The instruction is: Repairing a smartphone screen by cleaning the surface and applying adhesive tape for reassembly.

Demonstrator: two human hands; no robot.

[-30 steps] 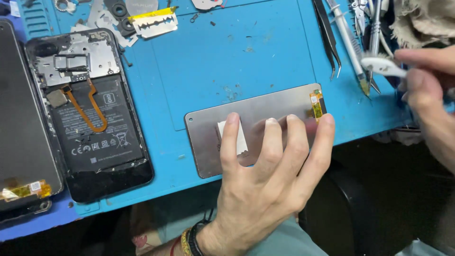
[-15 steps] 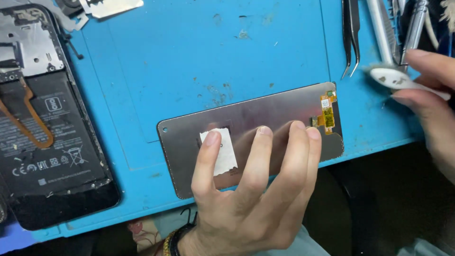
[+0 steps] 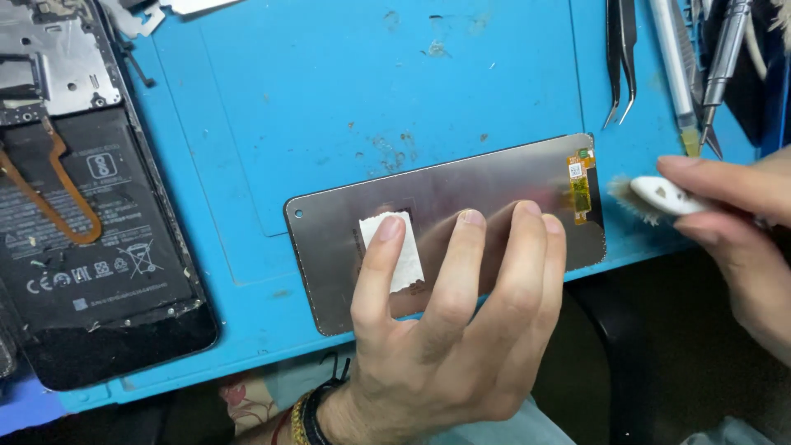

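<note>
While the left hand (image 3: 445,330) lies flat on the screen (image 3: 461,206), fingers spread, its long axis runs 8-to-2 o'clock. Right hand (image 3: 741,239) pinches a brush (image 3: 651,198) at the screen's 3 o'clock, nearer its flex (image 3: 581,185).

Screen panel (image 3: 461,214) lies on mat (image 3: 329,91), right of opened phone (image 3: 82,206).

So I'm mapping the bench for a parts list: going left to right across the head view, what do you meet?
Opened phone with its battery → white tape patch under the left hand → orange flex cable on the display panel → tweezers → white brush in the right hand.
</note>
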